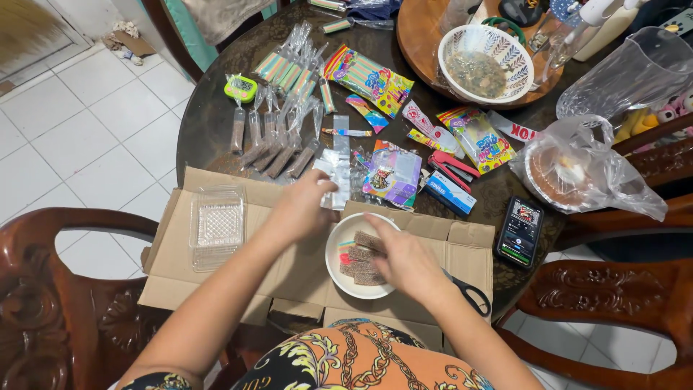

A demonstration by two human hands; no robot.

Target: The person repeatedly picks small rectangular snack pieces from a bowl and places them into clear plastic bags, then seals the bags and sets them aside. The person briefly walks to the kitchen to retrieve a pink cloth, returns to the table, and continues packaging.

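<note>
Pretty cramped setup here: a flattened brown cardboard sheet (238, 278) is laid over the near edge of the round dark table (206, 126), and nearly all the tabletop past it is taken up by packets, so the only open room is on the cardboard's left half, around a clear ribbed plastic lid (216, 225). A black smartphone (520, 231) is parked right at the table's right edge.

The black-handled scissors (471, 295) are mostly hidden under the right forearm. What's inside the crinkled clear plastic bag (588, 170) is hard to make out.

A small white round bowl (345, 278) sits on the cardboard, with brown sugar-coated candy strips (361, 261) piled in it. The right hand (408, 261) is curled over those strips, fingertips touching them; an actual grip can't be confirmed. The left hand (303, 206) is pinched shut on a small clear plastic sleeve (336, 179).
</note>
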